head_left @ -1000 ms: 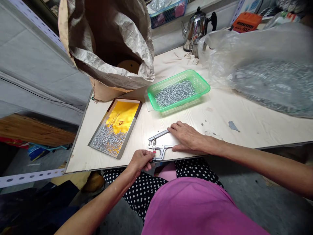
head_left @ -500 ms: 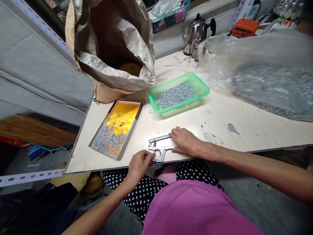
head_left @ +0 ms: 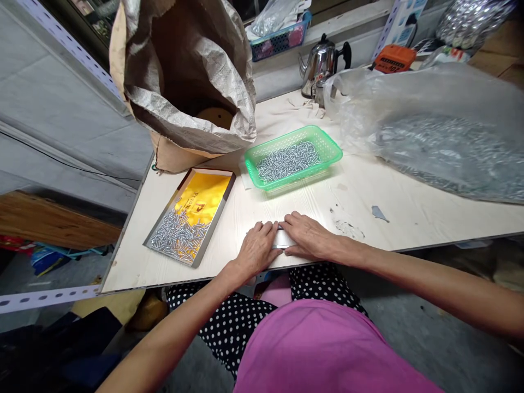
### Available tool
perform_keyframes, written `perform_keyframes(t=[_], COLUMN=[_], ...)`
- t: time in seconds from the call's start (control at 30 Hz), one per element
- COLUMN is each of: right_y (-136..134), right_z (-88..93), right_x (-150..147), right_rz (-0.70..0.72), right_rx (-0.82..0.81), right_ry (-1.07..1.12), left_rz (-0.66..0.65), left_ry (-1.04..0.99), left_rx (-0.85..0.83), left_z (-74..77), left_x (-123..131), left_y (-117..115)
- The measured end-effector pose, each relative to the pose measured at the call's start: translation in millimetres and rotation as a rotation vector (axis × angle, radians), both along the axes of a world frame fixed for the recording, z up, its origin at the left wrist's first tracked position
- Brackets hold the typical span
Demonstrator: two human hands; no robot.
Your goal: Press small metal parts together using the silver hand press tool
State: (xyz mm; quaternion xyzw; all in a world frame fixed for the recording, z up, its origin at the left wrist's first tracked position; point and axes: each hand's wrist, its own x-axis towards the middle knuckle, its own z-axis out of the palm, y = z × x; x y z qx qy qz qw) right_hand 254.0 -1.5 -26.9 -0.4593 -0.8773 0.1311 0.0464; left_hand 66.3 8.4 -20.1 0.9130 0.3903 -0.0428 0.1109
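Note:
Silver metal hand pliers [head_left: 282,238] lie at the table's front edge, with only a short stretch of the handles showing between my two hands. My left hand [head_left: 256,250] is wrapped over the jaw end and covers the spring and C-shaped jaw. The handle end is gripped by my right hand [head_left: 306,238], fingers on the far side and thumb on the near side. Left of them, a shallow box [head_left: 213,188] with a yellow bottom holds many small metal pins [head_left: 176,234]. Behind the hands, a green plastic basket [head_left: 331,155] holds more of these small pins.
A large open woven sack [head_left: 196,131] stands at the table's back left. On the right lies a clear plastic bag [head_left: 442,147] full of shiny metal pieces. A steel kettle [head_left: 321,65] and an orange box [head_left: 395,58] are at the back. A grey scrap [head_left: 379,213] lies on the table.
My left hand has gone from pinching at the jaw tip to closing over the whole jaw end. My right hand stays on the handles. The view has shifted slightly.

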Motion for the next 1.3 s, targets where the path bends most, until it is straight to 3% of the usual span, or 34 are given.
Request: perform_keyframes(t=[0.23,0.53,0.7,0.83,0.93,1.03,1.3], right_y=[3,3,7,16,21,25,62], right_z=[8.3,-8.3,-2.2,4.3,3.0,-1.5,-7.4], right_x=[4,-12,-7,8,16,15,0], right_rz=[-0.037,0.054,0.041,0.057,0.122,0.090,-0.036], right_rx=[0.021,0.066,0.057,0.082,0.086,0.087,0.194], right_ry=[-0.077,-0.114,-0.077,0.022,0.056,0.041,-0.042], left_rz=[0.015,0.136,0.156,0.222,0.196,0.159,0.114], left_ry=[0.012,0.019,0.001,-0.097,-0.154,-0.210,-0.326], left_rx=[-0.007,-0.008,0.022,0.131,0.202,0.190,0.096], left_z=[8.3,2.8,0.8,-10.9,-23.5,-33.0,-32.9], left_x=[0,2,1,-1,1,7,10], left_y=[8,2,0,-17,-41,-59,-64])
